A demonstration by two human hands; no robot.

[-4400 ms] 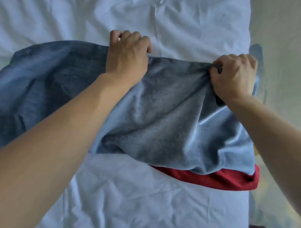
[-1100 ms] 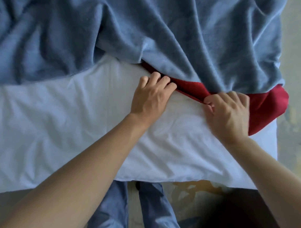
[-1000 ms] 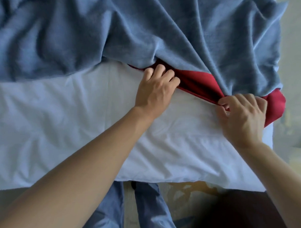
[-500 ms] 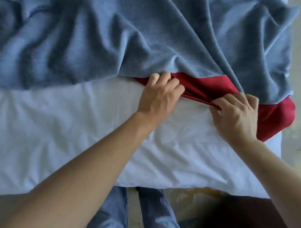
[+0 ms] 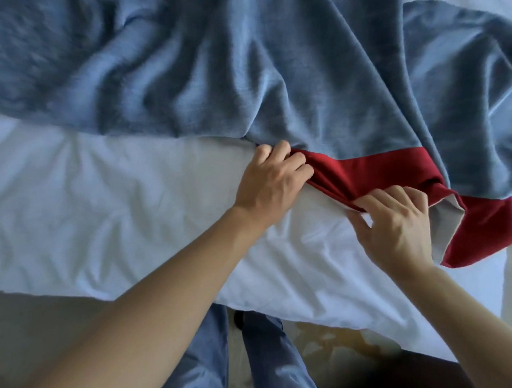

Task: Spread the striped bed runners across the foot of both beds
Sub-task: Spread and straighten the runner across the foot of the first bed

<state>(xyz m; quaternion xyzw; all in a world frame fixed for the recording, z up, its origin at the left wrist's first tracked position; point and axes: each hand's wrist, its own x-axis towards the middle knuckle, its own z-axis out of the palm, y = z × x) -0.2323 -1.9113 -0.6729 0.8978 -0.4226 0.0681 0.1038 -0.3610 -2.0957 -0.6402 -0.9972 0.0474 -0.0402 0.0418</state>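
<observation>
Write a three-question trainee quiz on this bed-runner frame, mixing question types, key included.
1. True or false: the runner lies flat and smooth on the bed.
2. What does the right hand pinch? A) white sheet B) red band C) trouser leg
3. Fill in: the left hand grips the red band's ___ end.

Key: 1 false, it is wrinkled and bunched; 2 B; 3 left.
</observation>
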